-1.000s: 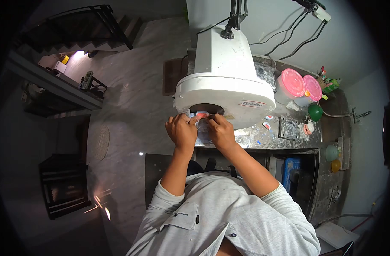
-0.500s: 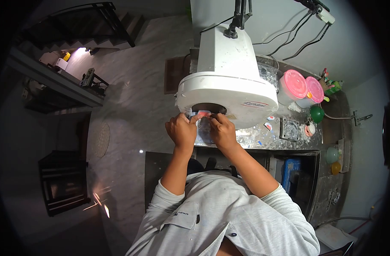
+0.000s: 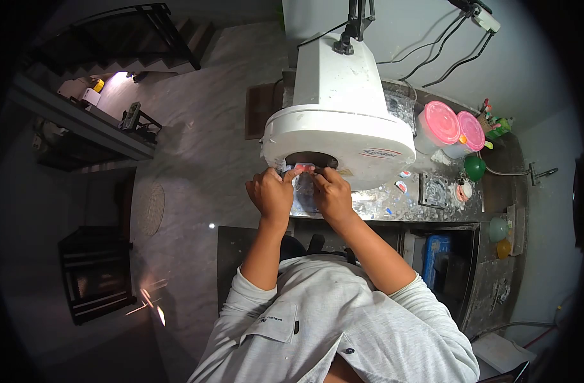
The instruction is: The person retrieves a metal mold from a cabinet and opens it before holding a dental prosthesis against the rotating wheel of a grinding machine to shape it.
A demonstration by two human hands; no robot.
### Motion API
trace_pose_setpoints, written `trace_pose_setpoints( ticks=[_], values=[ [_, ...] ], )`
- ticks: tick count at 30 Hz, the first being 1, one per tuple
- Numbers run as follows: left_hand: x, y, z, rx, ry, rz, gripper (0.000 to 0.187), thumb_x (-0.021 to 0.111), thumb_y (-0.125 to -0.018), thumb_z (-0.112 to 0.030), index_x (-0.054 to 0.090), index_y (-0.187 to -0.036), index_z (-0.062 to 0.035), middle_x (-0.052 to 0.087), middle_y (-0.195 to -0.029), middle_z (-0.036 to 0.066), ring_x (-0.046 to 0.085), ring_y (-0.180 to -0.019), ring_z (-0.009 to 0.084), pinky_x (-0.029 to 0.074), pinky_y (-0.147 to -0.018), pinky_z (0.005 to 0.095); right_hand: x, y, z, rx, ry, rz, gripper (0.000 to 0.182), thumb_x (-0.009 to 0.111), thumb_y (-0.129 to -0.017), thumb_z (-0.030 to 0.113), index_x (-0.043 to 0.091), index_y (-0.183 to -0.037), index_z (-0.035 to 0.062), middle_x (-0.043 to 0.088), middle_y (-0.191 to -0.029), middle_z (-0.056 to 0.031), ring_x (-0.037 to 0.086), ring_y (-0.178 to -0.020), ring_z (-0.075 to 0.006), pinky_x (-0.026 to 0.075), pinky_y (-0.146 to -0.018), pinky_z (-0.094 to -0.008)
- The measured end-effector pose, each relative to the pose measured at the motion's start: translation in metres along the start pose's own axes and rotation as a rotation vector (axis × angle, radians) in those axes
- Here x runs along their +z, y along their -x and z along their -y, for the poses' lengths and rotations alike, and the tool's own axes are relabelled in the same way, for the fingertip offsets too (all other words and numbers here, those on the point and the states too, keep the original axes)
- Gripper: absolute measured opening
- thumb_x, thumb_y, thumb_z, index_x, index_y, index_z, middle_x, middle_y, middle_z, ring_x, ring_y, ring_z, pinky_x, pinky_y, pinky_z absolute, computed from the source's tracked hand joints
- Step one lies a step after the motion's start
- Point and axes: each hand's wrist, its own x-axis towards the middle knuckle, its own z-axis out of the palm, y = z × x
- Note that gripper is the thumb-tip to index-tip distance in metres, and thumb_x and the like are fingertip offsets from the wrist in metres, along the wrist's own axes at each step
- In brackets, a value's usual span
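At the dark round opening (image 3: 311,159) of the white machine (image 3: 340,137), both hands hold a small pink piece (image 3: 303,167) that looks like a dental model or denture. My left hand (image 3: 271,193) is closed on its left side, thumb and fingertips pinched together. From the right, my right hand (image 3: 332,193) grips the same piece with bent fingers. The fingers cover most of it, so its full shape is hidden. The hands are close together, just in front of the opening's lower edge.
On the messy metal bench, small red-and-white pieces (image 3: 401,186) lie near a square metal block (image 3: 434,191). Behind them stand tubs with pink lids (image 3: 441,123) and a green ball-shaped thing (image 3: 475,168). A tap (image 3: 539,173) is at the far right.
Both hands stay at the opening, still on the pink piece, which has tilted or shifted slightly. The view has moved a little.
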Motion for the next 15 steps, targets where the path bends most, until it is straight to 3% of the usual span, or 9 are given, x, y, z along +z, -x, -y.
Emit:
trace_pose_setpoints(
  ticks=[1,3,6,15],
  values=[
    [-0.0003,-0.0007,-0.0009,0.000,0.000,0.000,0.056,0.083,-0.075,-0.057,0.063,-0.065,-0.0048,0.065,-0.064,0.015,0.062,-0.069,0.0349,0.041,-0.074,0.0449,0.0009,0.0003,-0.0004,0.000,0.000,0.000,0.024,0.070,-0.081,-0.003,0.076,-0.103,0.0033,0.055,-0.077,-0.0099,0.060,-0.069,-0.0289,0.051,-0.060,-0.0410],
    [-0.0003,-0.0013,-0.0030,0.068,0.036,-0.137,0.063,0.087,-0.072,-0.053,0.055,-0.053,-0.0024,0.059,-0.053,0.015,0.055,-0.054,0.0393,0.040,-0.065,0.0482,0.0024,0.0005,-0.0008,0.000,-0.004,-0.017,0.025,0.070,-0.081,-0.003,0.076,-0.104,0.0034,0.055,-0.077,-0.0099,0.060,-0.069,-0.0288,0.051,-0.059,-0.0409],
    [-0.0008,-0.0005,-0.0039,0.072,0.042,-0.144,0.062,0.088,-0.072,-0.051,0.055,-0.053,-0.0026,0.059,-0.053,0.016,0.055,-0.053,0.0399,0.040,-0.063,0.0480,-0.0003,0.0019,0.0003,0.025,0.009,0.044,0.027,0.067,-0.077,-0.001,0.073,-0.103,0.0015,0.058,-0.084,-0.0100,0.064,-0.078,-0.0298,0.054,-0.065,-0.0417],
    [0.0005,0.0004,-0.0021,0.083,0.048,-0.160,0.060,0.088,-0.073,-0.050,0.055,-0.056,-0.0033,0.058,-0.054,0.014,0.056,-0.054,0.0388,0.040,-0.063,0.0475,0.0033,0.0031,-0.0019,0.019,0.050,0.033,0.029,0.067,-0.078,-0.001,0.072,-0.106,0.0020,0.058,-0.085,-0.0103,0.063,-0.078,-0.0299,0.054,-0.065,-0.0411]
  ],
)
